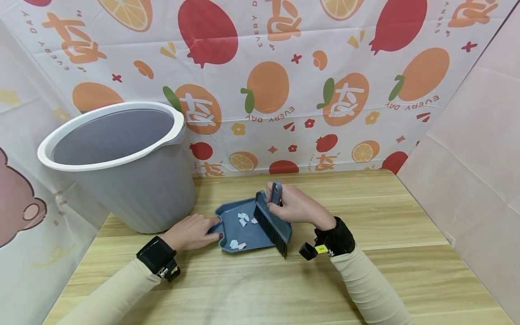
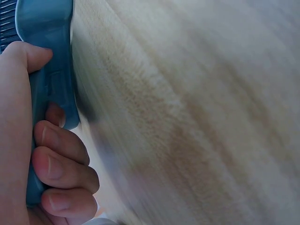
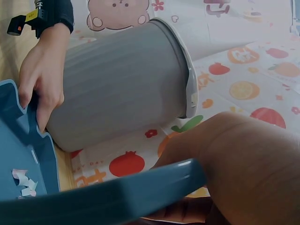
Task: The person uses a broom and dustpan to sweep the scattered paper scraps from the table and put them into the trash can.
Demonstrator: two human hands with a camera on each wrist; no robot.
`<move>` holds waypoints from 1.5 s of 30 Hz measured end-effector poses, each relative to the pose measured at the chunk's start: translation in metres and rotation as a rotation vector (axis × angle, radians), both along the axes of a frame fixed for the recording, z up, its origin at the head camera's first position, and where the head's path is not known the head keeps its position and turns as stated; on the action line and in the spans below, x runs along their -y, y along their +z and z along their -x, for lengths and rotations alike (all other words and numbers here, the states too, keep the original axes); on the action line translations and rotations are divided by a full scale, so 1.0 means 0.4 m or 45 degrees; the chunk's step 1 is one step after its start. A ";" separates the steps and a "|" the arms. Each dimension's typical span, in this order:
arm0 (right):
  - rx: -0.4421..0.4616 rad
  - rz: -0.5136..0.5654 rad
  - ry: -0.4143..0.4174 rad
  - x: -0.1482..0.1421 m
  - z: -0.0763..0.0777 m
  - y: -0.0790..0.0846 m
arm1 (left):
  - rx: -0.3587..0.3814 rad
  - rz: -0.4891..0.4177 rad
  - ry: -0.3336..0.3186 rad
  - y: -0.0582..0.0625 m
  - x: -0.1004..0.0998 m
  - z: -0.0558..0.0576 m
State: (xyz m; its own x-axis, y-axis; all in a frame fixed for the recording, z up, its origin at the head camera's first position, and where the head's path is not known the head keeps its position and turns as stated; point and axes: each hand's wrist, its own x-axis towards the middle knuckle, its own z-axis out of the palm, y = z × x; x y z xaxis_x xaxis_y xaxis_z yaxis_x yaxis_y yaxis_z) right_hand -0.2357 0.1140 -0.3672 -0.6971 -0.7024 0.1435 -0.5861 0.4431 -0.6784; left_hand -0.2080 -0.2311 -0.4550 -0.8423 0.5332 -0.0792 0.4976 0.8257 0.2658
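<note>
A blue dustpan (image 1: 253, 239) lies on the wooden table, with small pale paper scraps (image 1: 243, 219) in it. My left hand (image 1: 192, 232) grips the dustpan's handle from the left; in the left wrist view its fingers (image 2: 63, 168) curl round that blue handle. A blue hand brush (image 1: 269, 225) with dark bristles slants over the right part of the pan. My right hand (image 1: 295, 205) holds this brush by its handle. In the right wrist view the brush (image 3: 108, 197) crosses the bottom, beside the blurred right hand (image 3: 243, 154), and hides part of the pan.
A tall grey bin (image 1: 138, 194) with a white rim stands at the back left, close beside the left hand. The wooden table (image 1: 365, 280) ends at a fruit-printed cloth (image 1: 260, 144) behind and pale cloth on both sides.
</note>
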 end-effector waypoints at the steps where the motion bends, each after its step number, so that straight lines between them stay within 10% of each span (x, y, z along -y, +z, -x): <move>1: 0.005 0.000 -0.002 -0.001 -0.001 0.002 | 0.001 0.001 0.002 0.000 0.000 0.000; 31: -0.144 -0.069 -0.405 -0.213 -0.010 0.012 | -0.014 0.002 -0.019 -0.001 -0.001 -0.002; 45: -0.142 -0.069 -0.413 -0.236 -0.002 0.004 | -0.024 0.030 -0.008 -0.003 0.000 -0.007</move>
State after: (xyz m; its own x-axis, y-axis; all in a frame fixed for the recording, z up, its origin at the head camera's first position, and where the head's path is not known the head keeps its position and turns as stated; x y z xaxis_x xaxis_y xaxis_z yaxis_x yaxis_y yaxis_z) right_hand -0.2348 0.2082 -0.3655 -0.8675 -0.4554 0.2002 -0.4781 0.6522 -0.5882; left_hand -0.2052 -0.2310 -0.4560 -0.8404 0.5365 -0.0763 0.5074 0.8285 0.2368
